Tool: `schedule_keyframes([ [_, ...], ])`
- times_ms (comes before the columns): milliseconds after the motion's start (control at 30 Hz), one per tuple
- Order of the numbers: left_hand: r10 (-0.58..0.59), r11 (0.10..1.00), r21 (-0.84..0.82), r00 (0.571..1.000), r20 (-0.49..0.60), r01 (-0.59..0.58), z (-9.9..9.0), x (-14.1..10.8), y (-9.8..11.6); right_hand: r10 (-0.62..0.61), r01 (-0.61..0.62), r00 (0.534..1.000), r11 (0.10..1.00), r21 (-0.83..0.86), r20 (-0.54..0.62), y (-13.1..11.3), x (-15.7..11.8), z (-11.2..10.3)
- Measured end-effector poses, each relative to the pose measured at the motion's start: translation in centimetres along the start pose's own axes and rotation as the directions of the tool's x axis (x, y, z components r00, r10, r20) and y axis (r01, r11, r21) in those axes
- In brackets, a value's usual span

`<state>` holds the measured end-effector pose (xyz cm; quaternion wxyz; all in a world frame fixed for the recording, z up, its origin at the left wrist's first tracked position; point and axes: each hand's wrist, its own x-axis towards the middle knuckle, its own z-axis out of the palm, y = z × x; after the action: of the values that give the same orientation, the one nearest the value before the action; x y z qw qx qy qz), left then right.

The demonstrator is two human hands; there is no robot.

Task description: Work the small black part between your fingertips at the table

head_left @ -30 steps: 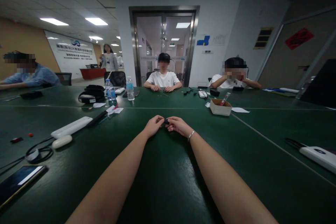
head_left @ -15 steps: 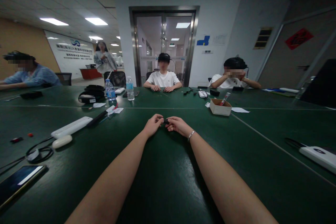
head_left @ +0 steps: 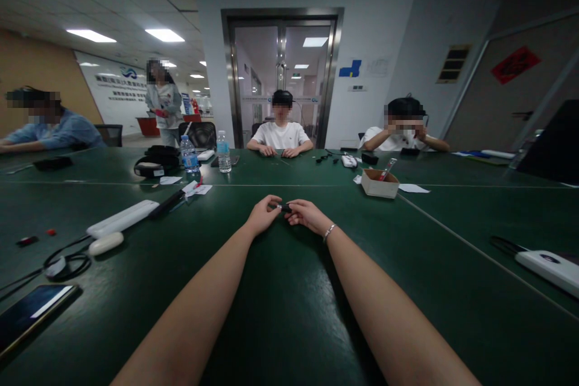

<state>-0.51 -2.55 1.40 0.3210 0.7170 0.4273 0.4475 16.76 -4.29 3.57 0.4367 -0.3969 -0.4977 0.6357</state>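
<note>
Between my two hands, just above the green table [head_left: 289,289], is a small dark object with a shiny, metal-looking end [head_left: 284,208]; it is too small to name. My right hand [head_left: 307,215], with a silver bracelet at the wrist, closes its fingers on the dark end. On the other side my left hand [head_left: 265,215] pinches the shiny end between thumb and fingertips. Both forearms reach forward from the bottom of the view.
On the left lie a phone [head_left: 36,316], a coiled black cable [head_left: 67,266], a white case [head_left: 106,243] and a long white device [head_left: 123,219]. Two water bottles [head_left: 224,152] stand farther back. A small box [head_left: 380,184] is at right. People sit around the table.
My hands keep almost the same place and grip, with slightly more of the small dark object showing between them. A standing person at the back left has moved left and turned.
</note>
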Motion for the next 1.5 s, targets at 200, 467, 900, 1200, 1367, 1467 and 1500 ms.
schedule_keyframes([
  [200, -0.024, 0.998, -0.051, 0.999, 0.042, 0.026, 0.19, 0.01, 0.15, 0.001, -0.001, 1.0, 1.0, -0.005, -0.009, -0.05, -0.02, 0.12],
  [467, 0.004, 1.0, 0.005, 1.0, 0.015, -0.004, -0.06, -0.07, 0.2, 0.009, -0.009, 1.0, 1.0, -0.009, -0.01, -0.12, -0.01, 0.11],
  [900, 0.024, 1.0, 0.016, 1.0, 0.006, -0.024, -0.05, -0.04, 0.36, 0.002, -0.002, 1.0, 1.0, -0.005, -0.005, 0.09, 0.16, -0.07],
  [1200, -0.021, 0.999, -0.038, 0.998, 0.062, 0.024, 0.13, 0.04, -0.01, -0.009, 0.009, 1.0, 1.0, -0.004, 0.005, 0.01, -0.05, 0.06],
  [1367, -0.011, 1.0, 0.006, 0.997, 0.071, 0.011, -0.01, -0.07, 0.48, -0.004, 0.004, 1.0, 1.0, -0.001, 0.004, -0.05, -0.12, 0.06],
  [1467, -0.016, 1.0, 0.006, 0.996, 0.084, 0.016, -0.03, -0.15, 0.73, 0.001, -0.001, 1.0, 1.0, -0.001, -0.004, -0.08, -0.09, 0.06],
  [1500, -0.022, 1.0, 0.001, 0.996, 0.088, 0.022, -0.02, -0.17, 0.78, 0.002, -0.002, 1.0, 1.0, -0.002, -0.006, -0.08, -0.07, 0.06],
])
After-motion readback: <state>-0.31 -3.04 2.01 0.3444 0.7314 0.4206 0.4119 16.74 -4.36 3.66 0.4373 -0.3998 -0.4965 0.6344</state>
